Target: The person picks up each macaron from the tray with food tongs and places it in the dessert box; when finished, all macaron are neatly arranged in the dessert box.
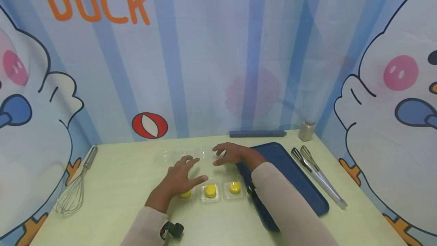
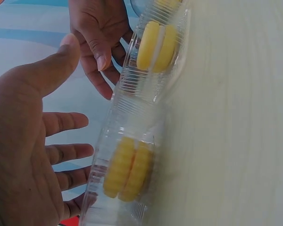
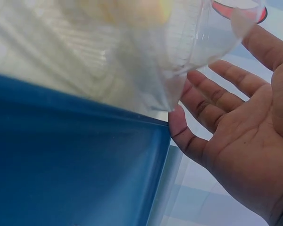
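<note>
Several yellow macarons (image 1: 210,191) sit in a row of clear plastic compartments (image 1: 228,196) in front of me. The clear lid part (image 1: 202,153) extends toward the back of the table. My left hand (image 1: 179,177) hovers over the left end of the pack, fingers spread, hiding part of the leftmost macaron (image 1: 185,194). Above the table beyond the compartments, my right hand (image 1: 233,153) holds nothing, its fingers loosely bent. In the left wrist view, the left fingers reach along the clear plastic (image 2: 101,155). The right wrist view shows the right fingers (image 3: 207,113) near the plastic's edge.
A blue tray (image 1: 286,177) lies under my right forearm. Metal tongs (image 1: 321,179) rest to its right, and a whisk (image 1: 73,193) at far left. Along the back are a long dark blue box (image 1: 257,134) and a small metallic container (image 1: 306,131), before a printed curtain.
</note>
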Demonstrator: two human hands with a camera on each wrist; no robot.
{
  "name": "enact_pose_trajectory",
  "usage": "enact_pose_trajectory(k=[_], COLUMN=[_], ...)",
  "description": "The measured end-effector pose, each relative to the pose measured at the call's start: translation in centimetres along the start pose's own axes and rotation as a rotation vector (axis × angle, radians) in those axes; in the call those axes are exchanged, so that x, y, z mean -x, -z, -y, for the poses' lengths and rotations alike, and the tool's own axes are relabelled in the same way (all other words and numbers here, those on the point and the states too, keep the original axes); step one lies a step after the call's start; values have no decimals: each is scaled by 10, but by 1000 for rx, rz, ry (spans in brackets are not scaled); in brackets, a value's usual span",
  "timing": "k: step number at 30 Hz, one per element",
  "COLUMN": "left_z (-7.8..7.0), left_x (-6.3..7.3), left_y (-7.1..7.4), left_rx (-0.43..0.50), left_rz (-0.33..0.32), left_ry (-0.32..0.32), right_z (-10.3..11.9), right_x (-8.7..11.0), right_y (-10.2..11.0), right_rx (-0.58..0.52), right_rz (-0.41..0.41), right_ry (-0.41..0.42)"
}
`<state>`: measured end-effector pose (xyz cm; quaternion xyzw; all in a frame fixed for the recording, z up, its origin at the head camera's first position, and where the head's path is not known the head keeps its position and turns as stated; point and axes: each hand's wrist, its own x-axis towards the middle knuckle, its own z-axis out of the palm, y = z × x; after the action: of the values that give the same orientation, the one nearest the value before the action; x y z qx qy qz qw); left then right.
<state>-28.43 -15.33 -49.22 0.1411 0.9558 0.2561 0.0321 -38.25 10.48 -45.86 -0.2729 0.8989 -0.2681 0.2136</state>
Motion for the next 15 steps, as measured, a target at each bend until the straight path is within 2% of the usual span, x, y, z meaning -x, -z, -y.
enact_pose_trajectory(k=[15], left_z=[-5], left_x=[-3], left_y=[0], left_rx=[6], left_rz=[5], left_ry=[13], right_z=[5], right_x=[-1], right_y=[-3], right_rx=[-40], right_rz=[2], right_ry=[11])
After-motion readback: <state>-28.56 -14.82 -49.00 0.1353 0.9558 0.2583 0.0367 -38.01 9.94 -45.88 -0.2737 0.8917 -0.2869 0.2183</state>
